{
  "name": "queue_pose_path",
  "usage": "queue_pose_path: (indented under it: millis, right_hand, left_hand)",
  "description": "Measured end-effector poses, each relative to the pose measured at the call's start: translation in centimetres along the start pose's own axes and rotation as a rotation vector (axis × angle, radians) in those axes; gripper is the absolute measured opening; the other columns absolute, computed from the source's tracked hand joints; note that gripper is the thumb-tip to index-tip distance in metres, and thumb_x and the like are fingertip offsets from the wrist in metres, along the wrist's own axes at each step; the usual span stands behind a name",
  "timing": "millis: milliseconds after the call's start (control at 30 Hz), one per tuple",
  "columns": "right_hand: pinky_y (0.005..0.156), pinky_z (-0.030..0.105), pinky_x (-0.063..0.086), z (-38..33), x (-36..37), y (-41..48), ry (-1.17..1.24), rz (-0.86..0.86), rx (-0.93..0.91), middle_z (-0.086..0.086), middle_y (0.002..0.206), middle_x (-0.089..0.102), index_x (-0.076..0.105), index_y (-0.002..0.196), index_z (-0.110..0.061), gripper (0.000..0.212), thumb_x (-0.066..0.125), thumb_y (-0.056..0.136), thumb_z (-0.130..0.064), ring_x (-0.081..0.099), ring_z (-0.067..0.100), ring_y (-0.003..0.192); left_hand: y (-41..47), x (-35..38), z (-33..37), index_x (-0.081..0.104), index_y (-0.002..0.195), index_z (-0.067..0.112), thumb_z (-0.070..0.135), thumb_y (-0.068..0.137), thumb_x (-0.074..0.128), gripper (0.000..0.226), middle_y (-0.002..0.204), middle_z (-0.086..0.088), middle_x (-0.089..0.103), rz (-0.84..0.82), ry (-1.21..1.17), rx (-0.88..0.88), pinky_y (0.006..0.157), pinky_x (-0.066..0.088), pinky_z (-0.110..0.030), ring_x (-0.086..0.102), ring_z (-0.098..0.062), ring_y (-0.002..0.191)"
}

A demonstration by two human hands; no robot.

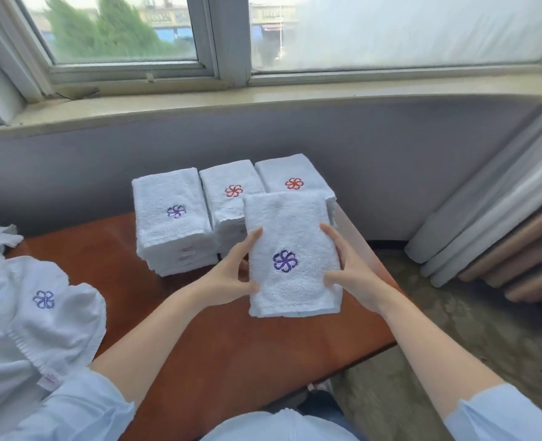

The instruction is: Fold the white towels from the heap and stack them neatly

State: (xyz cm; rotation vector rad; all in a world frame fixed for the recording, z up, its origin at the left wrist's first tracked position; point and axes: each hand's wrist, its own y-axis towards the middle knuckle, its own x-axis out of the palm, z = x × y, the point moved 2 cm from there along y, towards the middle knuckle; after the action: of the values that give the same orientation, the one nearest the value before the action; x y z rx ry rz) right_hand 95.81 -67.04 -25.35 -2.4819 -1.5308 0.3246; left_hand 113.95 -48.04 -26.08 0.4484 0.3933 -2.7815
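A folded white towel (pixel 293 254) with a purple pinwheel emblem sits between both hands, held above the reddish-brown table (pixel 199 338). The left hand (pixel 228 275) clamps its left edge — thumb on the top face near the lower corner, fingers reaching up along the side. The right hand (pixel 350 270) mirrors it on the right edge, thumb pressed onto the terry just right of the emblem, fingers stretched along the border. Both hands are closed on the towel; its emblem faces up, and its far end overlaps the view of the stacks behind.

Just beyond the grip, against the grey wall, stand three stacks of folded towels. The left stack (pixel 172 218), beyond the left hand, is topped by a purple emblem. The middle stack (pixel 228 192) and the right stack (pixel 292 175), straight past the held towel, each show a red emblem on top. The three stand side by side, touching or nearly so.

Well to the left of the left hand lies the heap of unfolded towels (pixel 34 319), rumpled, spilling over the table's near-left corner, with one blue-purple emblem showing and a small red-lettered label at a hem.

Pale blue sleeves (pixel 72 409) are pushed up both forearms. To the right of the right hand, past the table edge, grey and tan curtains (pixel 498 237) hang to the speckled floor. A window sill (pixel 263 100) runs above the stacks.
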Motion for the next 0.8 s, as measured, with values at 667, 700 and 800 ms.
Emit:
queue_pose_path:
  millis: [667, 700, 800]
  right_hand:
    - [0.098, 0.027, 0.050, -9.9, -14.4, 22.2, -0.136, -0.276, -0.086, -0.021, 0.142, 0.042, 0.026, 0.152, -0.041, 0.099, 0.056, 0.064, -0.008, 0.053, -0.001, 0.122]
    - [0.097, 0.026, 0.050, -9.6, -14.5, 23.0, -0.134, -0.282, -0.074, -0.021, 0.142, 0.041, 0.026, 0.152, -0.041, 0.099, 0.056, 0.064, -0.008, 0.052, -0.001, 0.121]
    - [0.090, 0.021, 0.049, -8.3, -14.6, 25.4, -0.133, -0.303, -0.031, -0.021, 0.142, 0.041, 0.026, 0.151, -0.042, 0.098, 0.056, 0.063, -0.009, 0.052, -0.004, 0.118]
  left_hand:
    - [20.0, -4.8, 9.0, 0.013, 0.151, 0.054, -0.006, 0.075, 0.053, 0.105, 0.121, 0.012, 0.057, 0.332, 0.011, -0.260, 0.073, 0.051, -0.012, 0.060, 0.001, 0.080]
    - [20.6, -4.9, 8.7, 0.012, 0.151, 0.053, -0.006, 0.075, 0.053, 0.105, 0.118, 0.011, 0.057, 0.332, 0.008, -0.282, 0.069, 0.051, -0.011, 0.059, 0.003, 0.076]
    - [22.3, -5.1, 7.4, 0.012, 0.152, 0.052, -0.007, 0.075, 0.052, 0.105, 0.109, 0.011, 0.054, 0.344, 0.003, -0.355, 0.061, 0.048, -0.013, 0.054, 0.001, 0.066]
